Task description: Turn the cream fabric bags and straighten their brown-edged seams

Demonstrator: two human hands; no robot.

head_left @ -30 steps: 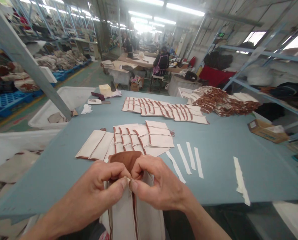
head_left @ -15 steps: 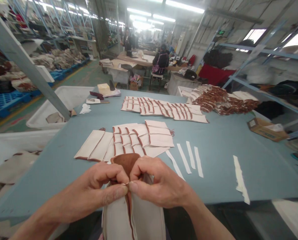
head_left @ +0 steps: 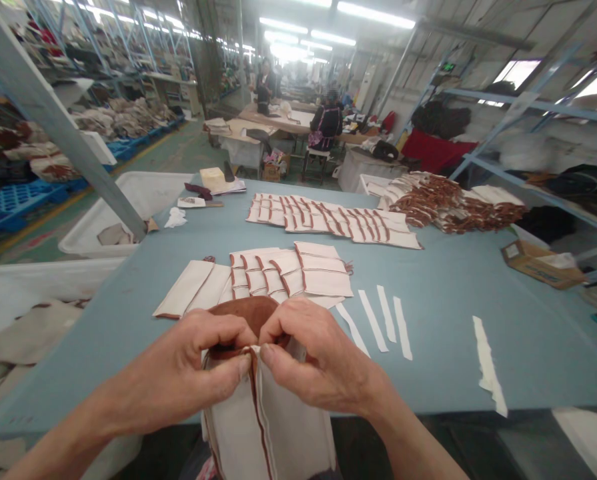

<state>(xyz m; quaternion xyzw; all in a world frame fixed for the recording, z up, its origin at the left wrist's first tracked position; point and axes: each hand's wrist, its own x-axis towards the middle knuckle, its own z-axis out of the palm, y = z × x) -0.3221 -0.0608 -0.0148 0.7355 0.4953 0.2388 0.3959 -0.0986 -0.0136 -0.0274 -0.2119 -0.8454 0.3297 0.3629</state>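
Note:
A cream fabric piece with brown edging and a brown inner side (head_left: 291, 427) hangs upright at the table's near edge, its top rim spread apart. My left hand (head_left: 203, 363) pinches that rim just left of the central brown-edged seam. Right beside it, my right hand (head_left: 318, 357) grips the rim on the other side of the seam, thumb and fingers closed on the fabric. Just beyond my hands, overlapping cream panels with brown edging (head_left: 268, 270) lie on the blue-grey table (head_left: 443, 287). The lower end of the held piece runs out of view.
Several white strips (head_left: 385, 317) and a longer strip (head_left: 488, 370) lie to the right. Farther back are a row of panels (head_left: 328, 220), a brown-and-cream heap (head_left: 443, 200) and a cardboard box (head_left: 543, 263). White bins (head_left: 93, 227) flank the left; a seated person (head_left: 325, 120) is beyond.
Both hands have risen slightly with the fabric piece, and its rim stands wider apart. The fingertips have parted a little along the seam. The camera view has shifted slightly.

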